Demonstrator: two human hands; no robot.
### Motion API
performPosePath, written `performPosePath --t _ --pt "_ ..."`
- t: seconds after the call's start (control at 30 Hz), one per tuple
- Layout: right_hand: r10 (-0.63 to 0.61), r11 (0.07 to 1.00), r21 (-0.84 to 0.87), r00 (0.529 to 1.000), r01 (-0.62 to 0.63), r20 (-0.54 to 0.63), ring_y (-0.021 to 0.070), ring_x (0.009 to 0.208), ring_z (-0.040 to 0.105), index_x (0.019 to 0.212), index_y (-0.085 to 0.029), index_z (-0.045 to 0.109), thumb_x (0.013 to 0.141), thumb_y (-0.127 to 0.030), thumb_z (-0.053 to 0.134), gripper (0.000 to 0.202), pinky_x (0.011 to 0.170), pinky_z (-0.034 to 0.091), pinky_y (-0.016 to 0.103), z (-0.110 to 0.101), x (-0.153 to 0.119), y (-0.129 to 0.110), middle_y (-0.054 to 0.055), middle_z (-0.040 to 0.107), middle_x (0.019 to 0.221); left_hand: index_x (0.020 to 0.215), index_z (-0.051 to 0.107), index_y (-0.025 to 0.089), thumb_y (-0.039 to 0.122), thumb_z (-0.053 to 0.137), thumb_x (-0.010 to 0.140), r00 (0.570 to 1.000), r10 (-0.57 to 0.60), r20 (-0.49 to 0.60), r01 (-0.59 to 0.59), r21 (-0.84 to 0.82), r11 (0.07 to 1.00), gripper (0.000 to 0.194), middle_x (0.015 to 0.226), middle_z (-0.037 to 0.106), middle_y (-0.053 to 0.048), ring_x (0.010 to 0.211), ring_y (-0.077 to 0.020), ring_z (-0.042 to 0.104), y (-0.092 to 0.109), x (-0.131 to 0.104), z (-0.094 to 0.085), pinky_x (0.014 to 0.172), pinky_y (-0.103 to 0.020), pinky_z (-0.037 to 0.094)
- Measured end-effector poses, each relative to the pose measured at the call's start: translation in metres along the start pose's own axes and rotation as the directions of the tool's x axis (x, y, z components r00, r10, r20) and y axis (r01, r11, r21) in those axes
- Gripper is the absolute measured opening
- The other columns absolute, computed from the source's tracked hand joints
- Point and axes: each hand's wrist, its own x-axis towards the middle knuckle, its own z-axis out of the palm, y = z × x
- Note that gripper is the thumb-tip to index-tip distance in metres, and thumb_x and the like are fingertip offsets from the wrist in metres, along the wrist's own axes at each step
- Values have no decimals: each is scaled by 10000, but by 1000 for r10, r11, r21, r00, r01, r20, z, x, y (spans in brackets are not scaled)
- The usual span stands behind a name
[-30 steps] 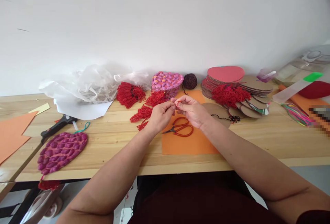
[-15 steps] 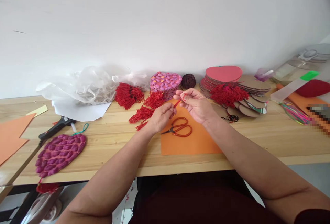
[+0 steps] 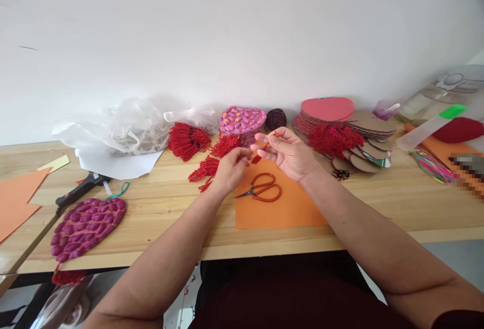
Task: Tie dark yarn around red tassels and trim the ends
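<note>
My right hand (image 3: pixel 293 157) pinches the looped cord of a small red tassel (image 3: pixel 257 159) between thumb and index finger, over an orange sheet (image 3: pixel 287 213). The tassel dangles just below the fingertips, its other fingers loosely spread. Close by on the left, my left hand (image 3: pixel 233 168) has loosely bent fingers, slightly apart, with nothing seen in them. Red-handled scissors (image 3: pixel 264 187) lie on the sheet beneath both hands. Several red tassels (image 3: pixel 206 168) rest on the table beside my left hand, and a bundle of red tassels (image 3: pixel 189 141) lies farther back.
Behind the hands stand a stack of purple-beaded pieces (image 3: pixel 242 119) and a dark yarn ball (image 3: pixel 276 119). To the right are stacked cardboard hearts (image 3: pixel 328 109) with more red tassels (image 3: pixel 335 140). A glue gun (image 3: pixel 83 187), purple heart (image 3: pixel 88 228) and plastic bag (image 3: pixel 128 124) occupy the left.
My left hand has let go of the red piece and drawn slightly left and down. The tassel now hangs from my right hand, which has shifted little.
</note>
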Motion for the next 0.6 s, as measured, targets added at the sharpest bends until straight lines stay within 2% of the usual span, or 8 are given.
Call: performPosePath --t 0.07,0.1,0.17,0.27,0.4,0.5,0.6 --pt "50 999 9 999 -51 16 183 867 755 801 -231 581 628 -335 926 399 843 598 361 1 -1 4 -19 755 980 1048 628 176 168 555 785 989 69 -128 -91 -178 980 273 1024 681 -76 938 -179 651 4 1 -2 599 -219 490" --pt "75 997 15 997 -75 24 181 858 753 789 -228 584 622 -331 929 397 861 596 376 1 -1 7 -27 751 953 1071 622 177 160 568 776 984 90 -152 -130 -273 953 300 1055 678 -81 988 -189 658 6 1 -3 619 -221 509" --pt "117 993 22 992 -118 44 176 839 746 769 -221 593 616 -325 931 385 883 592 395 3 -2 13 -46 733 882 1081 625 173 157 599 762 987 106 -120 -148 -432 889 321 1085 676 -83 1018 -196 668 10 -1 -3 667 -233 542" --pt "153 988 13 985 -154 78 149 777 716 768 -213 609 644 -314 916 346 837 595 371 4 -3 22 -52 701 801 1112 641 172 172 632 752 995 94 26 -64 -554 830 360 1094 683 -80 954 -185 680 10 -3 -1 707 -266 575" --pt "160 987 14 980 -162 115 140 790 679 774 -209 621 691 -309 888 297 797 584 347 5 -4 27 -26 694 793 1134 660 172 202 693 750 987 87 135 6 -570 822 386 1070 702 -71 875 -162 675 5 -4 4 717 -279 583" --pt "174 984 16 979 -176 110 143 709 657 776 -219 612 686 -320 888 308 716 570 341 4 -3 26 -29 677 744 1147 665 163 242 760 753 988 83 133 -2 -517 856 412 979 723 -59 803 -141 675 4 -5 5 706 -263 567" --pt "190 982 1 976 -191 105 149 637 626 770 -225 607 670 -332 893 322 656 552 355 3 -2 24 -31 664 709 1109 684 136 328 803 747 991 67 116 -9 -442 897 427 795 710 -36 667 -116 637 4 -5 6 604 -230 520"
